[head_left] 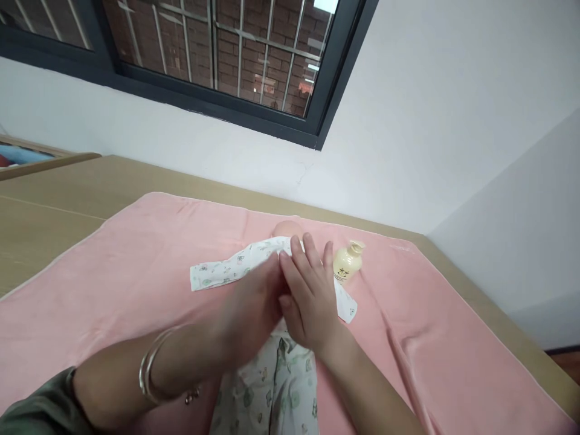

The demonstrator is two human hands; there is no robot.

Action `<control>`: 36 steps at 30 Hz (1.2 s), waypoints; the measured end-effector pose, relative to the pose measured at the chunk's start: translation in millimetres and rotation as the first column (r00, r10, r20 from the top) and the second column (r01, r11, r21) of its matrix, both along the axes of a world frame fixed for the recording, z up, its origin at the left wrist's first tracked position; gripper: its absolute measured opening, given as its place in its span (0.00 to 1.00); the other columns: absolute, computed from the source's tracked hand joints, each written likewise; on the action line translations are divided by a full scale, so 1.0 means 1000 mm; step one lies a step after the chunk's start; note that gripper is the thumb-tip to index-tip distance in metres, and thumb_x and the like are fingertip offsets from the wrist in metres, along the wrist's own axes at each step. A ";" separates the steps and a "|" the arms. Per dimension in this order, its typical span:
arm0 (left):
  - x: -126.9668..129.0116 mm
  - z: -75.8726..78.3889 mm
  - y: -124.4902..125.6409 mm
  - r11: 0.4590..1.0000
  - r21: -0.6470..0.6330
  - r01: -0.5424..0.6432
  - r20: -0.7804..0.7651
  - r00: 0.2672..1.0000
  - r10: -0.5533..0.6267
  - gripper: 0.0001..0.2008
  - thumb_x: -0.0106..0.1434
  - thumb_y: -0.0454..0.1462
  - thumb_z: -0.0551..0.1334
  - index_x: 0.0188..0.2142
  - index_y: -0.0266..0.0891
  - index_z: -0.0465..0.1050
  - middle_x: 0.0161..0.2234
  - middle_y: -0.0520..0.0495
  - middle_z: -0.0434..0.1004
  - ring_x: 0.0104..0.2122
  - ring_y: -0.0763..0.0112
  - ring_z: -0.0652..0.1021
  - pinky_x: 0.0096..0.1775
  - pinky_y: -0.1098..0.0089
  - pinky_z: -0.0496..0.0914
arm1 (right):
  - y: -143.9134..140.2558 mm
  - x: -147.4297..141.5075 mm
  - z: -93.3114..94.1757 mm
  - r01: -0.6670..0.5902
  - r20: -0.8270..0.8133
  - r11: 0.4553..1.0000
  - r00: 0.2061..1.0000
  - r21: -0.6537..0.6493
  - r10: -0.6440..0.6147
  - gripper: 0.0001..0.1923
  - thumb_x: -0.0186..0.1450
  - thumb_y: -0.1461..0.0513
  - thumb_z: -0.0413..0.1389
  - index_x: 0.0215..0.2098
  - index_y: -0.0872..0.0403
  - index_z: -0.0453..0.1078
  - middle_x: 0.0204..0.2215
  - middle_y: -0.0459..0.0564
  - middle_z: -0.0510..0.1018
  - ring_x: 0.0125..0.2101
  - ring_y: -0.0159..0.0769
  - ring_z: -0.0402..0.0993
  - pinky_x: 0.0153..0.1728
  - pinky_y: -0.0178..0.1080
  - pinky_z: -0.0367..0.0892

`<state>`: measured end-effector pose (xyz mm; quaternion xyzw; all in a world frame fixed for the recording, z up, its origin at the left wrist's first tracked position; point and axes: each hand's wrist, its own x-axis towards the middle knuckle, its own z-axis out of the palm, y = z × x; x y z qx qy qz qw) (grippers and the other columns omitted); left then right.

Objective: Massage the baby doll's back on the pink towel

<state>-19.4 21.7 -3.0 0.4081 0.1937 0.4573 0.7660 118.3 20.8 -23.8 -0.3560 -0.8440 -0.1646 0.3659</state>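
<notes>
My left hand (pixel 254 308), smeared by motion, lies palm against my right hand (pixel 312 296). The right hand's fingers are stretched out and slightly apart; the left looks flat, its fingertips partly hidden. I see nothing held between them. Below them, a small figure in white printed baby clothes (pixel 267 386) lies on a pink blanket (pixel 149 254). Its sleeve reaches out to the left, and a smooth, skin-coloured head top (pixel 287 229) shows past my fingers. Its face and chest are covered by my hands. Right of my fingers stands a pale yellow pump bottle (pixel 348 261).
The blanket covers a wooden surface (pixel 49 208) that runs along a white wall (pixel 385 151). A dark-framed, barred window (pixel 235 60) is above. At the far left, a wooden rail (pixel 49 163) borders something blue. Blanket folds run down the right side.
</notes>
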 end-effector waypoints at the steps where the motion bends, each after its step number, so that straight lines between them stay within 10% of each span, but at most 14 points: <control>1: -0.004 0.001 0.013 0.998 -0.058 0.034 0.008 0.999 -0.033 0.26 0.71 0.53 0.49 0.56 0.41 0.72 0.53 0.40 0.80 0.60 0.48 0.74 0.61 0.47 0.67 | 0.001 0.000 0.002 0.045 0.020 0.996 0.999 -0.078 -0.044 0.30 0.77 0.57 0.38 0.75 0.53 0.43 0.70 0.56 0.59 0.73 0.53 0.42 0.69 0.69 0.40; 6: -0.005 -0.034 0.083 0.929 -0.155 -0.337 -0.125 0.939 0.320 0.17 0.67 0.45 0.56 0.48 0.38 0.74 0.53 0.36 0.79 0.58 0.55 0.76 0.61 0.54 0.69 | -0.002 -0.005 -0.004 0.101 0.110 0.903 0.992 -0.418 -0.060 0.25 0.77 0.58 0.40 0.67 0.58 0.61 0.65 0.56 0.68 0.68 0.45 0.60 0.67 0.54 0.59; 9: 0.004 -0.067 0.107 0.879 0.067 -0.471 -0.304 0.830 0.468 0.13 0.61 0.43 0.61 0.41 0.39 0.77 0.51 0.39 0.81 0.58 0.54 0.75 0.62 0.55 0.66 | 0.005 -0.006 -0.014 0.260 0.195 0.833 0.963 -0.488 -0.186 0.23 0.76 0.62 0.41 0.63 0.60 0.67 0.61 0.57 0.73 0.64 0.46 0.66 0.66 0.53 0.60; 13: 0.009 -0.091 0.116 0.864 0.301 -0.403 -0.383 0.779 0.497 0.13 0.59 0.43 0.61 0.38 0.39 0.79 0.46 0.42 0.84 0.55 0.54 0.77 0.60 0.55 0.67 | 0.021 -0.003 -0.026 0.478 0.379 0.717 0.871 -0.508 -0.312 0.22 0.74 0.66 0.42 0.59 0.65 0.71 0.62 0.64 0.71 0.65 0.56 0.64 0.67 0.60 0.54; 21: 0.006 -0.134 0.126 0.691 0.677 -0.255 -0.469 0.574 0.671 0.19 0.66 0.40 0.53 0.50 0.40 0.77 0.54 0.42 0.80 0.58 0.58 0.75 0.63 0.53 0.65 | 0.052 0.004 -0.056 0.370 0.298 0.741 0.925 -0.560 -0.237 0.26 0.77 0.59 0.40 0.70 0.57 0.59 0.71 0.57 0.57 0.72 0.48 0.46 0.70 0.58 0.46; 28: 0.009 -0.142 0.124 0.582 0.798 -0.156 -0.451 0.487 0.748 0.19 0.68 0.38 0.51 0.52 0.39 0.76 0.54 0.42 0.80 0.57 0.58 0.75 0.64 0.51 0.64 | 0.068 0.013 -0.061 0.506 0.257 0.594 0.852 -0.625 -0.456 0.32 0.76 0.50 0.43 0.72 0.58 0.54 0.72 0.64 0.52 0.72 0.54 0.47 0.69 0.60 0.48; 36: 0.009 -0.142 0.123 0.563 0.813 -0.148 -0.448 0.458 0.768 0.20 0.67 0.37 0.50 0.50 0.39 0.76 0.52 0.41 0.81 0.54 0.58 0.77 0.61 0.53 0.67 | 0.054 0.005 -0.066 0.372 0.330 0.780 0.917 -0.503 -0.224 0.28 0.75 0.62 0.42 0.70 0.64 0.57 0.71 0.61 0.56 0.72 0.50 0.47 0.70 0.56 0.46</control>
